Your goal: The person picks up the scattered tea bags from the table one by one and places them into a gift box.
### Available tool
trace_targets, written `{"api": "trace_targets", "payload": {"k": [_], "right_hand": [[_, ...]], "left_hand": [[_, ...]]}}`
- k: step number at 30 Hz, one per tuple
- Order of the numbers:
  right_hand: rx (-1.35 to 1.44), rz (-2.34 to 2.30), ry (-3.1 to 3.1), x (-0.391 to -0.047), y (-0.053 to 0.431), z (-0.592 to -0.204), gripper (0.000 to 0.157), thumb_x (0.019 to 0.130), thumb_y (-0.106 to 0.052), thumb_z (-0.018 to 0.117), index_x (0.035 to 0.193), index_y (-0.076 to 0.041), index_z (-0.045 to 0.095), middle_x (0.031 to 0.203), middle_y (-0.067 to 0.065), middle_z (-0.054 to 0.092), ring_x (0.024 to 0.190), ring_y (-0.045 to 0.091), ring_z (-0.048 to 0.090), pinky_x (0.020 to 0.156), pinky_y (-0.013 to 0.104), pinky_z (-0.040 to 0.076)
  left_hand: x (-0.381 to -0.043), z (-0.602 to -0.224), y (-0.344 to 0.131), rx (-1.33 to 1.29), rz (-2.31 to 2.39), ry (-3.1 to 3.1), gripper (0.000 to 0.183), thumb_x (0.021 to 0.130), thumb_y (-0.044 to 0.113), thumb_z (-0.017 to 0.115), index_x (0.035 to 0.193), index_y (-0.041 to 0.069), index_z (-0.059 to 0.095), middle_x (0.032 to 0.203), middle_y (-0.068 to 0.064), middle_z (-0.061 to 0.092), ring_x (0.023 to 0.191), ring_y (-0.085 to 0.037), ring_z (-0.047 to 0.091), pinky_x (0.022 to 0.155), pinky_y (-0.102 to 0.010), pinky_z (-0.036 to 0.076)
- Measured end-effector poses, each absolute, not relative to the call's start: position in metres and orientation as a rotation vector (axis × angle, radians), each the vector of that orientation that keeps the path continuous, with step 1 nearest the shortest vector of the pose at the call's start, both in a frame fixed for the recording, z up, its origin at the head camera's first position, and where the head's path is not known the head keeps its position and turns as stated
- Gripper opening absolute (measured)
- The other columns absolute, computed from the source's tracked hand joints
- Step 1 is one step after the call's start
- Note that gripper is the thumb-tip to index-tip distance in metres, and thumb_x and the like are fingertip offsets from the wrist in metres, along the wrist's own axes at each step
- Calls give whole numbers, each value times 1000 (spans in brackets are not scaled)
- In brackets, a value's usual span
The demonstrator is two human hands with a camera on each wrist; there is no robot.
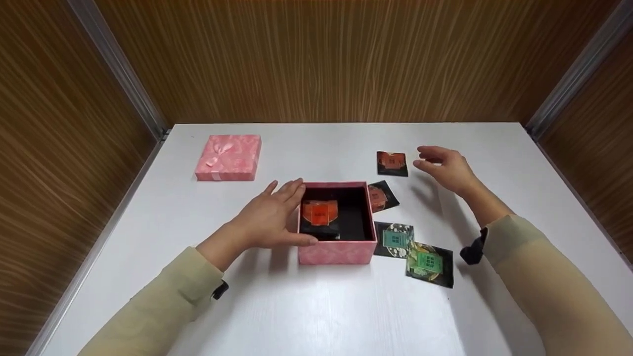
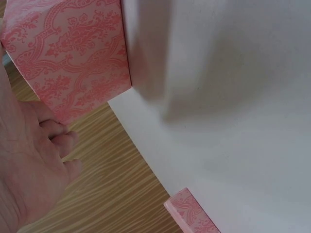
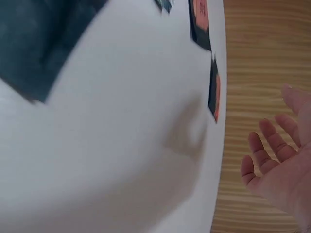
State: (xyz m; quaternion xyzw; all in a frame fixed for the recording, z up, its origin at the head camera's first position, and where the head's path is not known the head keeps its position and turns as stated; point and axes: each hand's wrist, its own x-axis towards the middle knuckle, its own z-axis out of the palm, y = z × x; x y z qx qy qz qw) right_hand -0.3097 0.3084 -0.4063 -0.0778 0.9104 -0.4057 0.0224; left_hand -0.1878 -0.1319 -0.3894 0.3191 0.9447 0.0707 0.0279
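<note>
An open pink patterned box [image 1: 337,253] with a dark inside stands at the middle of the table. Inside it, on the left, lies a black-and-orange sachet [image 1: 320,213]. My left hand [image 1: 267,220] rests against the box's left side, thumb along the front rim and fingertips by the back left corner. My right hand [image 1: 447,170] hovers at the back right, fingers loosely bent and holding nothing. Just left of its fingertips lies another orange-and-black sachet [image 1: 392,163]. A red-and-black sachet [image 1: 384,196] lies against the box's right side, partly hidden by it.
A teal-and-black sachet [image 1: 394,240] and a green one [image 1: 430,264] lie right of the box, edges overlapping. The pink lid [image 1: 230,158] with a ribbon bow sits at the back left. Wood-grain panels [image 1: 316,59] border the white table [image 1: 316,311].
</note>
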Motion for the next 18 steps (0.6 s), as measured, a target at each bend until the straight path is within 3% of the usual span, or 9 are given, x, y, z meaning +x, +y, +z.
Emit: {"api": "trace_targets", "payload": {"k": [7, 18], "right_hand": [[-227, -1255, 2791, -331, 307, -421, 65, 103, -36, 72, 155, -3, 53, 161, 23, 46, 149, 45, 40, 121, 61, 33], [-176, -1236, 2668, -348, 295, -438, 67, 105, -35, 70, 162, -10, 46, 170, 24, 29, 158, 47, 22, 127, 62, 18]], "left_hand": [[-187, -390, -133, 985, 192, 2913, 128, 85, 94, 47, 167, 0, 23, 175, -16, 20, 161, -29, 21, 131, -52, 11], [-188, -390, -133, 982, 162, 2914, 127, 85, 95, 45, 168, 1, 22, 176, -15, 19, 161, -29, 21, 131, -52, 9]]}}
